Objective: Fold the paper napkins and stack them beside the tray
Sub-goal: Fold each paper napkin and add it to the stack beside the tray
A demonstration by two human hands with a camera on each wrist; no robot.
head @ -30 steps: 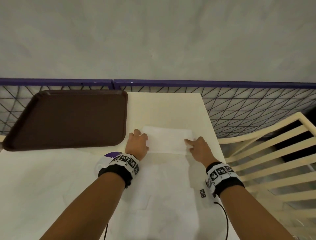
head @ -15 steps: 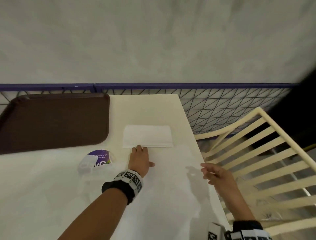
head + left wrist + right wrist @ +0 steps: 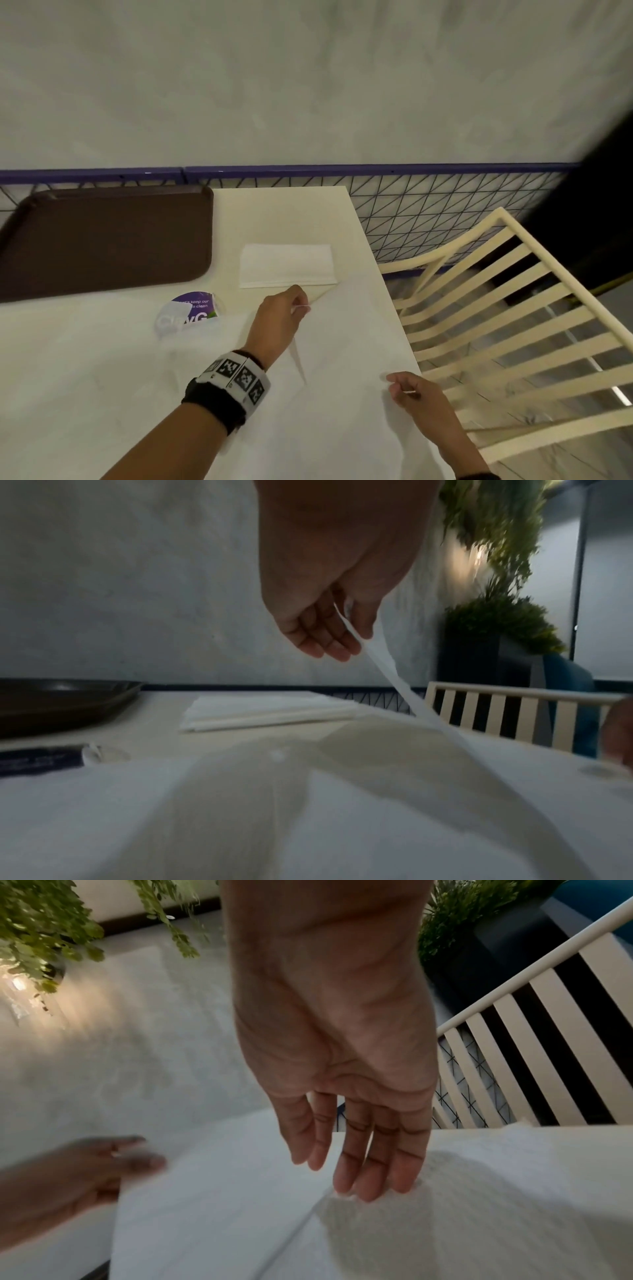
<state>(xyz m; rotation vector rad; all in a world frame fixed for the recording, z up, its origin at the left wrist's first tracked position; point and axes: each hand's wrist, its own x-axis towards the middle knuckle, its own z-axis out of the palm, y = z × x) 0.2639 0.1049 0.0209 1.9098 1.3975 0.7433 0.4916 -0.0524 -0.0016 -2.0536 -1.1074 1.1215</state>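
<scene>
Pinching the far left corner of a large unfolded napkin (image 3: pixel 342 359) between thumb and fingers, the left hand (image 3: pixel 279 320) lifts that edge off the table (image 3: pixel 284 216), whereas half a second ago it lay flat just below the folded napkin (image 3: pixel 287 265). The right hand (image 3: pixel 416 394), which hung over the table's right edge before, is now lower and nearer, its fingers nearly straight and relaxed in the right wrist view, the fingertips (image 3: pixel 369 1188) touching the sheet's right border; in the head view the thumb and forefinger seem close together, so whether they grip the paper I cannot tell. The folded napkin has not moved: it lies flat just to the right of the brown tray (image 3: pixel 102 243), apart from it. How many layers the folded napkin holds is hard to make out, though the left wrist view shows several stacked edges. The tray's left end is cut off by the frame, and a round purple sticker (image 3: pixel 191 310) is partly covered by white paper on the left. Counted: one tray, one folded napkin, one open sheet in hand, two hands, one cream slatted chair (image 3: pixel 507 308) at the right.
</scene>
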